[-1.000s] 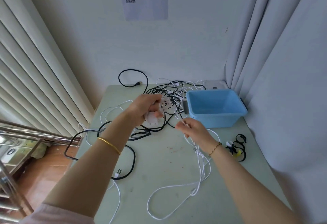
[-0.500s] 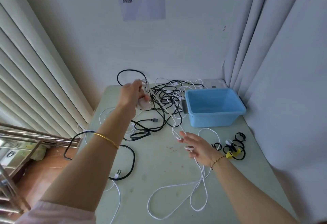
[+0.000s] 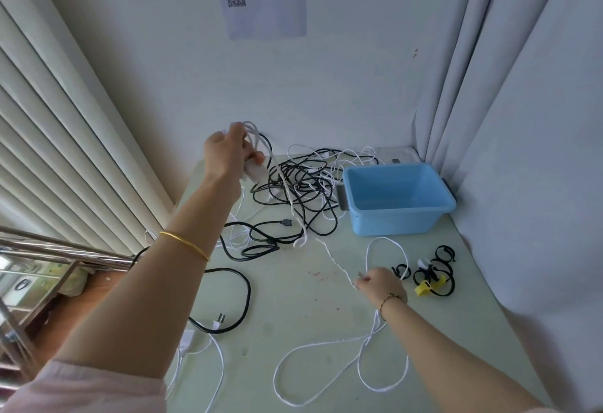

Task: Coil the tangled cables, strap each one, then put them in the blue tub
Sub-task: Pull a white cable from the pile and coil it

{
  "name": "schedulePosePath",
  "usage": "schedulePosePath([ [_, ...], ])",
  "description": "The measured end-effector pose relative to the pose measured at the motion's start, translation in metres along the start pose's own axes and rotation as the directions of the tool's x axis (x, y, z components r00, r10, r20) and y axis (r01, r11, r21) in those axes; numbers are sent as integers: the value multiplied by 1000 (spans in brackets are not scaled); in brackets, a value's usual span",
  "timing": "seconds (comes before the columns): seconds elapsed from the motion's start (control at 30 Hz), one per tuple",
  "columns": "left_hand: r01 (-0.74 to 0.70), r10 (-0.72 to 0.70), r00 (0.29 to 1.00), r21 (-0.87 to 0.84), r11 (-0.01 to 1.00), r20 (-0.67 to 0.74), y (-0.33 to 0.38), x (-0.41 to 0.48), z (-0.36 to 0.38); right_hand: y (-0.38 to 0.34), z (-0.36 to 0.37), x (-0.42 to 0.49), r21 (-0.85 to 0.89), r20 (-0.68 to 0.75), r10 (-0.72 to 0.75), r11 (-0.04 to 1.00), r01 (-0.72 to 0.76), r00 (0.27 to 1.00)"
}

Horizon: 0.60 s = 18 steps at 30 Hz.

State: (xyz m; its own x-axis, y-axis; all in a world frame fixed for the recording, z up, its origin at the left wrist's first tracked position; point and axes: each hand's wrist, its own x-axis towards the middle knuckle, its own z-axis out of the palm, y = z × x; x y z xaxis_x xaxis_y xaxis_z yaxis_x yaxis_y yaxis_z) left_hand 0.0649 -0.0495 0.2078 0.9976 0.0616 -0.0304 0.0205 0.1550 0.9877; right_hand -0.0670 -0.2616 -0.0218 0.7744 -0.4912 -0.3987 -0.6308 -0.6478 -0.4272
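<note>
1. The left hand (image 3: 225, 155) is raised above the far left part of the surface (image 3: 293, 308). Its fingers are curled round a bunch of white loops (image 3: 253, 133) and a white block-shaped piece (image 3: 256, 173) just beneath them.
2. The right hand (image 3: 380, 284) is held low, close to the surface and well apart from the left hand. The white cable (image 3: 386, 238) is pinched between its thumb and fingertips.
3. The white cable is drawn in a slanting line from the left hand down to the right hand. Past the right hand it is laid in loose loops on the surface, nearer the person.
4. A tangle of black and white cables (image 3: 300, 181) is spread just to the right of the left hand and beyond the right hand.
5. The blue tub (image 3: 394, 222) is set upright beyond the right hand, just beside the tangle.
6. A cluster of black straps (image 3: 434, 274) with a yellow clip is seen just to the right of the right hand.
7. A black cable (image 3: 243, 288) ending in a pale plug is laid under the left forearm.
</note>
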Motion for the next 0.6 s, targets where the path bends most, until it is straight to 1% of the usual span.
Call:
schedulePosePath([
  [0.03,36,-38,997,32,999,64,-3,-2,1,-12,-4,-1,-3,-59,-35,999,35,998],
  [0.07,67,-76,988,77,995,132,-6,-5,2,-25,-12,-3,47,-131,-87,994,94,988],
  [0.1,89,-112,974,123,988,196,-9,-8,2,-39,-21,-4,142,-214,-137,975,170,967],
  [0.13,107,-146,956,158,982,255,-12,-11,3,-52,-33,-8,272,-306,-181,924,268,935],
  [0.17,125,-176,935,178,976,309,-14,-14,3,-66,-45,-15,425,-363,-211,829,363,908],
  [0.2,140,-203,910,193,971,361,-15,-15,4,-83,-59,-26,553,-346,-260,719,420,902],
  [0.23,149,-223,885,207,967,409,-16,-17,5,-97,-72,-36,642,-294,-337,624,446,894],
  [0.27,152,-239,863,222,963,445,-18,-18,7,-108,-83,-45,688,-224,-418,571,447,880],
  [0.33,137,-245,839,248,959,485,-18,-18,9,-122,-93,-53,644,-115,-558,587,489,822],
  [0.37,130,-244,836,254,958,491,-19,-18,8,-125,-94,-54,617,-117,-598,582,529,793],
  [0.43,137,-257,836,270,953,484,-20,-18,6,-128,-97,-53,653,-212,-593,506,564,777],
  [0.5,114,-280,826,340,933,489,-23,-21,2,-128,-102,-50,676,-348,-529,430,598,774],
  [0.57,59,-304,801,438,897,515,-28,-27,0,-131,-110,-47,642,-452,-486,405,652,748],
  [0.6,50,-322,782,462,885,533,-29,-30,0,-133,-113,-45,638,-470,-480,395,661,741],
])
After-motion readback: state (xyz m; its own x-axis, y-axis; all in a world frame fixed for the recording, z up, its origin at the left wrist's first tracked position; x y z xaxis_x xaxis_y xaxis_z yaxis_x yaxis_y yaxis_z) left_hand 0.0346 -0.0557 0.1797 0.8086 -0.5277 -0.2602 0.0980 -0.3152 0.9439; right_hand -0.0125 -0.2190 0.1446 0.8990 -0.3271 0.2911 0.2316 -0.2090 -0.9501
